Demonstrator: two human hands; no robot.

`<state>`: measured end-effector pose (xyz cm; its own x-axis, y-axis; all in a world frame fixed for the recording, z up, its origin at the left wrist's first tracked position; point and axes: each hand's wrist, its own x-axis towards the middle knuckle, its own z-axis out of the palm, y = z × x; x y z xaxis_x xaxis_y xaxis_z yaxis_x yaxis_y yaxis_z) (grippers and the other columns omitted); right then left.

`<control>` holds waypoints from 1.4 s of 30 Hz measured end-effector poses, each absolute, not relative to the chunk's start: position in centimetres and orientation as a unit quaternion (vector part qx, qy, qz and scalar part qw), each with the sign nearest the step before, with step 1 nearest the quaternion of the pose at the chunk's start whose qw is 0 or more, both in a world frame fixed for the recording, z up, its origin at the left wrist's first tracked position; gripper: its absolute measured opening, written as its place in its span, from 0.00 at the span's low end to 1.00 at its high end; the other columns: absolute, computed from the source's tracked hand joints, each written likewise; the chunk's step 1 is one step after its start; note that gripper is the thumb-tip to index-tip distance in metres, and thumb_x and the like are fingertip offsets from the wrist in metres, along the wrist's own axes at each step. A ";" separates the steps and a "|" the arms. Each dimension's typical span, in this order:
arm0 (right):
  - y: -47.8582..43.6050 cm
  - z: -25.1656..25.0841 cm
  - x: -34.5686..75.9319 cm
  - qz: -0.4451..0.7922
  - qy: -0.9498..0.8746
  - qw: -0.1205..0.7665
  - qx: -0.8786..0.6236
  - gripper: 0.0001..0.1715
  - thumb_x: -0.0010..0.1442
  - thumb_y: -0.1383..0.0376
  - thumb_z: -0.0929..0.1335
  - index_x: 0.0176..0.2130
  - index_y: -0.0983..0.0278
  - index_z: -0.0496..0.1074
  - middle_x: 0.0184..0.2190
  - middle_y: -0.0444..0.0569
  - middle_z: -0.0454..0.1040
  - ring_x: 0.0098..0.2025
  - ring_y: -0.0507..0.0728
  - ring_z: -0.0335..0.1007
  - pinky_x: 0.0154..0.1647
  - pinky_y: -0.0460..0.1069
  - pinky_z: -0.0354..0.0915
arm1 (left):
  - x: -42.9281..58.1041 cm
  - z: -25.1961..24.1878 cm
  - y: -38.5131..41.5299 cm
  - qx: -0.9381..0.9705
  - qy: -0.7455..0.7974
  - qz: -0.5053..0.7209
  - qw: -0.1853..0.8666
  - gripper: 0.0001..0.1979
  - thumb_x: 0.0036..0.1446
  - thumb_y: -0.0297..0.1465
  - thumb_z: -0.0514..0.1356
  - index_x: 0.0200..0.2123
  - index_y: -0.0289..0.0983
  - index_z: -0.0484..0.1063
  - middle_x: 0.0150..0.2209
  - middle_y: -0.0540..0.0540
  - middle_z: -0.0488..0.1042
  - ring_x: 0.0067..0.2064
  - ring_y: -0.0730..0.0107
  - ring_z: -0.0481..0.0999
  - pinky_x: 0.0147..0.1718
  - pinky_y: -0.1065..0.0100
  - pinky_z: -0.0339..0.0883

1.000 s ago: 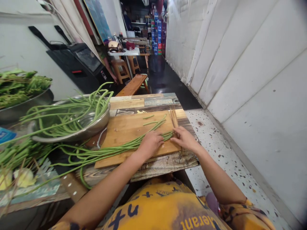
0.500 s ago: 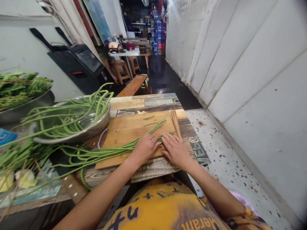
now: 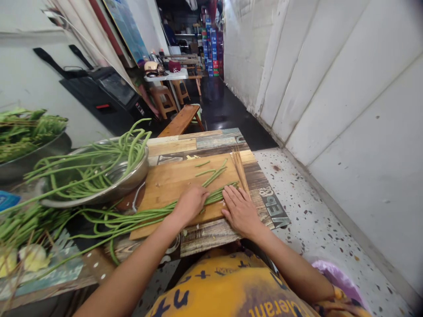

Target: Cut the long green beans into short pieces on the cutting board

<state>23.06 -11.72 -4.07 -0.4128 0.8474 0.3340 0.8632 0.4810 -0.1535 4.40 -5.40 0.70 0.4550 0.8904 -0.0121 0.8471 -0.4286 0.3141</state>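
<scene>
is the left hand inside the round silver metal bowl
No, the left hand is on the long thin green beans lying across the rectangular tan wooden cutting board.

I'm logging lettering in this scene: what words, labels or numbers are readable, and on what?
"erant", its start unclear: yellow shirt
"&", beside letters hard to make out: patterned table
Too small or blurred to read: stacked boxes, blue packet

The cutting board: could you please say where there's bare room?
The cutting board is mostly bare far left, between the bowl and short bean pieces. Long beans, left hand and right hand crowd the near half; skewers line the right edge.
</scene>
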 end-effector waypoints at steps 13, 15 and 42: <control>-11.8 -4.3 23.1 -0.022 -0.837 0.203 -0.508 0.30 0.65 0.58 0.57 0.61 0.73 0.56 0.62 0.58 0.55 0.65 0.61 0.44 0.64 0.60 0.41 | 3.8 3.0 -4.4 0.835 0.530 -0.059 0.138 0.08 0.51 0.27 0.55 0.26 0.36 0.75 0.28 0.45 0.76 0.30 0.67 0.72 0.29 0.70 0.58; -11.8 -4.2 23.1 -0.018 -0.836 0.202 -0.509 0.30 0.65 0.58 0.57 0.60 0.73 0.57 0.62 0.58 0.55 0.65 0.61 0.44 0.64 0.60 0.41 | 3.6 3.2 -4.6 0.836 0.531 -0.076 0.116 0.09 0.51 0.26 0.54 0.26 0.35 0.75 0.28 0.43 0.76 0.31 0.67 0.73 0.29 0.70 0.58; -13.3 -4.4 22.5 -0.016 -0.830 0.220 -0.512 0.27 0.66 0.60 0.57 0.59 0.72 0.59 0.61 0.56 0.58 0.64 0.60 0.46 0.65 0.60 0.41 | 3.2 0.6 -6.5 0.873 0.469 0.105 0.080 0.12 0.58 0.26 0.52 0.32 0.36 0.76 0.32 0.43 0.75 0.38 0.65 0.72 0.40 0.67 0.63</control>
